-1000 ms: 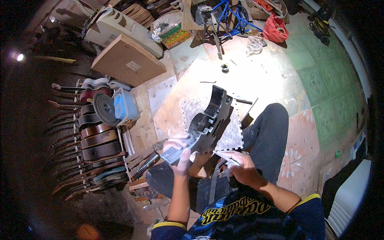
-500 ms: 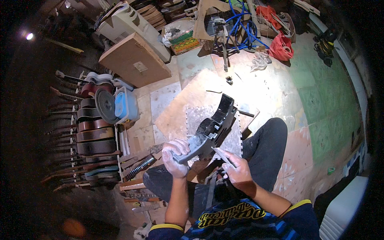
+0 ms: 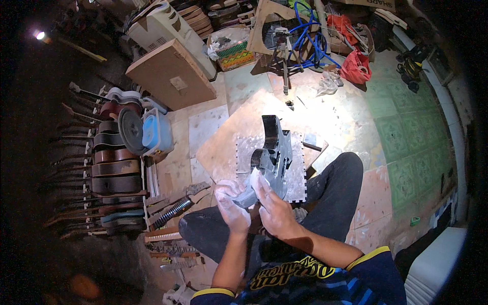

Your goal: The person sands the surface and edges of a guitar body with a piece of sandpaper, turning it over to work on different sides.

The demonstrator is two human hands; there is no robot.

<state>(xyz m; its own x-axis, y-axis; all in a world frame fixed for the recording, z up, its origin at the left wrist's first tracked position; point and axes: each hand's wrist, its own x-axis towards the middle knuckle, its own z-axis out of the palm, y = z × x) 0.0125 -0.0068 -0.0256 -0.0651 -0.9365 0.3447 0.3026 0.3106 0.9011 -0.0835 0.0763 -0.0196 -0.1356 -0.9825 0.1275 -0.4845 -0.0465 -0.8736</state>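
Meanwhile, room: floor stretched beyond one toothed mat.
Guitar body: one, held above that mat.
Hands: two; your left hand clasped its end, right hand lay against it, fingers together, grip unclear.

A row of guitars lines the left side, near a round dark lid and a plastic tub holding a blue container, while farther back a red bag lies beside a crumpled translucent bag, with green floor tiles at right.
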